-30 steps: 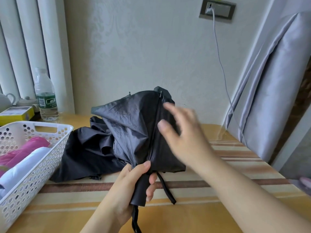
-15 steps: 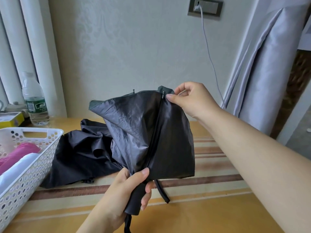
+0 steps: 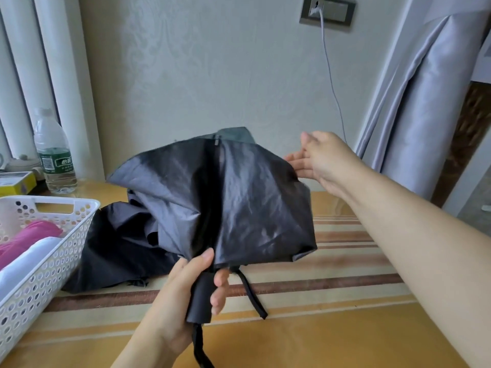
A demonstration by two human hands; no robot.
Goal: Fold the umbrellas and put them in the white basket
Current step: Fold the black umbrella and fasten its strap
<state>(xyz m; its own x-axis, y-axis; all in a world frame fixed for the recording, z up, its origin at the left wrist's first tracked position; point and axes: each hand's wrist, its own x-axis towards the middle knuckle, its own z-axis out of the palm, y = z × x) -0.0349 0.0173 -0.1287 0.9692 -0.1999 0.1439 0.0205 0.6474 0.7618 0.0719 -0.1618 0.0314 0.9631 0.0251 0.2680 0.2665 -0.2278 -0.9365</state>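
Grip, left hand (image 3: 183,293): fingers and thumb wrapped round the black handle (image 3: 201,298) of the black umbrella (image 3: 225,197), holding it up above the table (image 3: 318,335), handle end toward the person.
Grip, right hand (image 3: 322,160): wide, fingers fairly straight and spread at the far right edge of the canopy; whether they touch the cloth I cannot tell.
Umbrella's look: dark, shiny, creased canopy, half collapsed and fanned out from the handle; one rib line runs up the middle to a small tip at the top edge.
Straps: a black closing strap (image 3: 252,296) hangs down from under the canopy to the right of the handle, and a wrist loop (image 3: 199,346) dangles below the left hand.
Other black cloth (image 3: 119,248): a limp dark heap on the table behind and left of the held umbrella, reaching up to the basket's side; whether it belongs to the same umbrella I cannot tell.
White basket (image 3: 53,251): perforated plastic, at the table's left edge, holding a folded pink umbrella (image 3: 29,237) and a white one (image 3: 24,264) side by side.
Behind the basket: a water bottle (image 3: 54,152) with a green label, and a yellow box (image 3: 16,181) beside it.
Wall: a socket plate (image 3: 328,13) with a pale cable (image 3: 332,83) dropping behind the right hand.
Right side: grey curtain (image 3: 425,102) hanging close to the table's corner.
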